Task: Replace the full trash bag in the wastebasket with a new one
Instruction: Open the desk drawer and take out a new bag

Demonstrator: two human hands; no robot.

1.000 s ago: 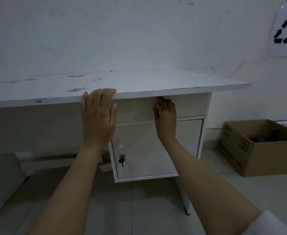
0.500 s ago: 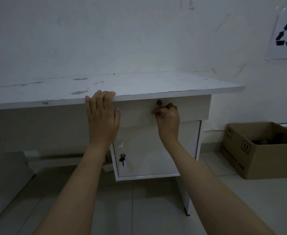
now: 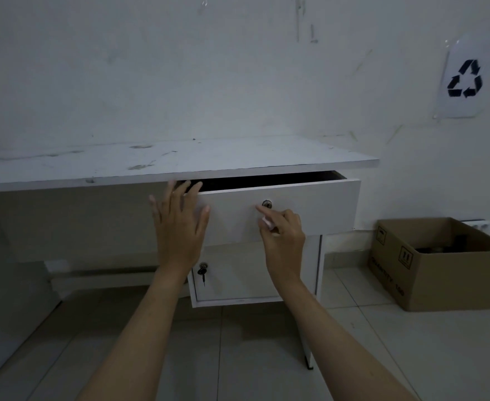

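No wastebasket or trash bag is in view. A white desk [image 3: 180,159] stands against the wall. Its drawer [image 3: 313,209] is pulled partly out, and a dark gap shows above the drawer front; the inside is hidden. My left hand [image 3: 180,227] lies flat with fingers spread at the drawer front's left end. My right hand [image 3: 284,241] is just below the drawer's round lock [image 3: 267,203]. Its forefinger points at the lock, the other fingers are loosely curled, and it holds nothing.
Below the drawer is a shut cabinet door [image 3: 255,273] with a key [image 3: 202,272] hanging in its lock. An open cardboard box [image 3: 428,273] with dark items sits on the tiled floor at right. A recycling sign [image 3: 465,79] is taped to the wall.
The drawer has slid out from shut to partly open. My right hand pulled at the lock and has since loosened. My left hand moved from the desk edge onto the drawer front.
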